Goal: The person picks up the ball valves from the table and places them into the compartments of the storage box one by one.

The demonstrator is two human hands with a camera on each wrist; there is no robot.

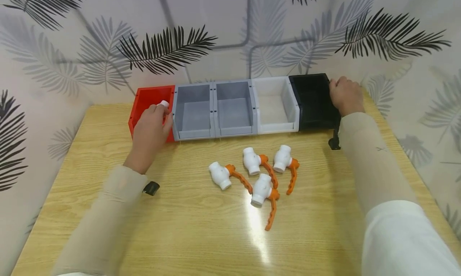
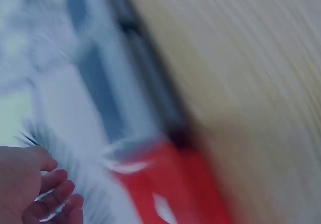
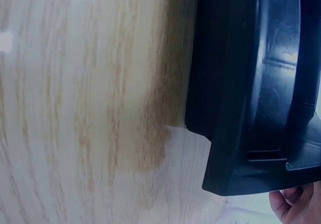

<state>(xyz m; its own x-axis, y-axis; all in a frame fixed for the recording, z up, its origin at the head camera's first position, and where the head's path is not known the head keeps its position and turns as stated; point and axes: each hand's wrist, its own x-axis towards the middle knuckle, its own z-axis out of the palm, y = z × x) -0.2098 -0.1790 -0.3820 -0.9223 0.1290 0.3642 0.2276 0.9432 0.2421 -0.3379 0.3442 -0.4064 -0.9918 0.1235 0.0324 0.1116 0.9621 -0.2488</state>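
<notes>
My left hand is over the red bin at the left end of the row. Beside its fingertips in the head view shows the white end of a piece lying in that bin. In the left wrist view the fingers of this hand are loosely bent with nothing between them, and the bin is blurred. At the other end, my right hand grips the outer side rim of the black bin. Its fingertips curl at the bin's edge in the right wrist view.
Several white ball valves with orange handles lie on the wooden table in front of the bins. Between the red and black bins stand two grey bins and a white bin. A leaf-patterned curtain hangs close behind.
</notes>
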